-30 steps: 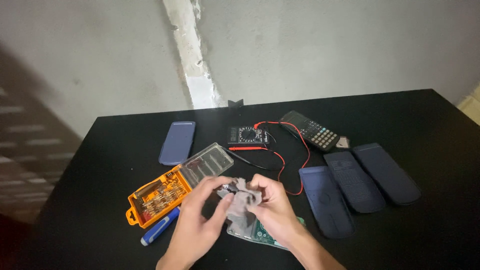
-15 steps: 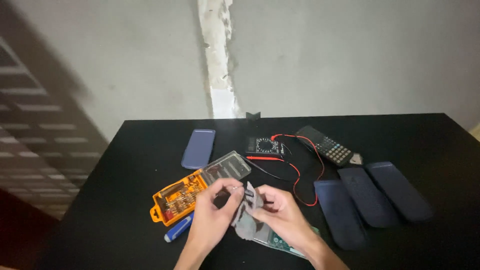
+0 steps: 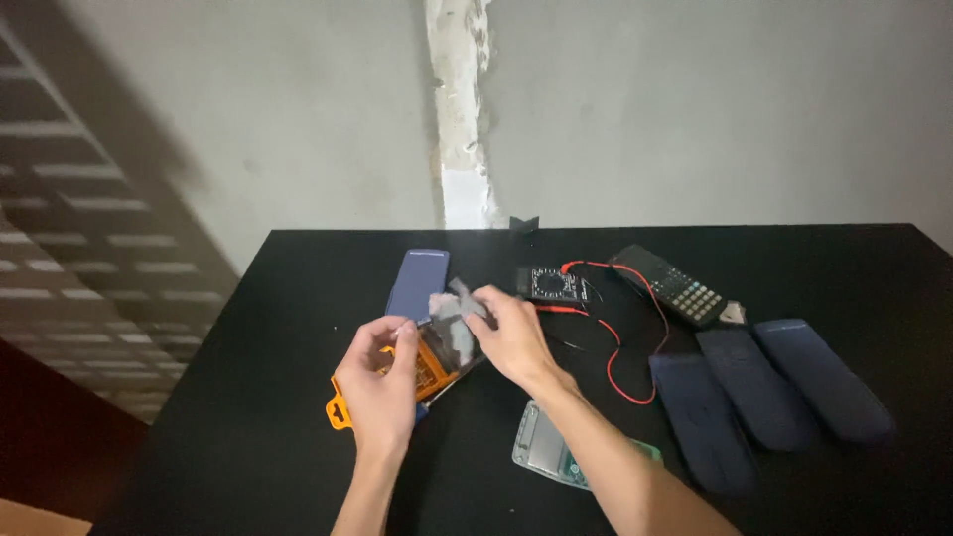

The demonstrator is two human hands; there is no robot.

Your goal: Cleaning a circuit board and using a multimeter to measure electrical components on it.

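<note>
Head view: left hand [image 3: 377, 382] pinching a slim tool, right hand [image 3: 511, 333] clamped on a grey crumpled piece [image 3: 455, 316], held above the orange bit case [image 3: 422, 375]; judged mid-disassembly, steady tool alignment needed next.

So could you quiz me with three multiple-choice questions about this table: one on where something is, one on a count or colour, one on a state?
1. Where does the calculator lie?
A. beside the multimeter, toward the wall
B. under the left hand
C. on the floor

2. How many dark blue covers lie side by side at the right?
A. one
B. three
C. five

3. What are the hands doing?
A. resting flat
B. both holding a small grey piece
C. gripping the red lead

Answers: 1 A, it sits just right of the meter; 2 B, three lie together; 3 B, left hand and right hand meet on it.
</note>
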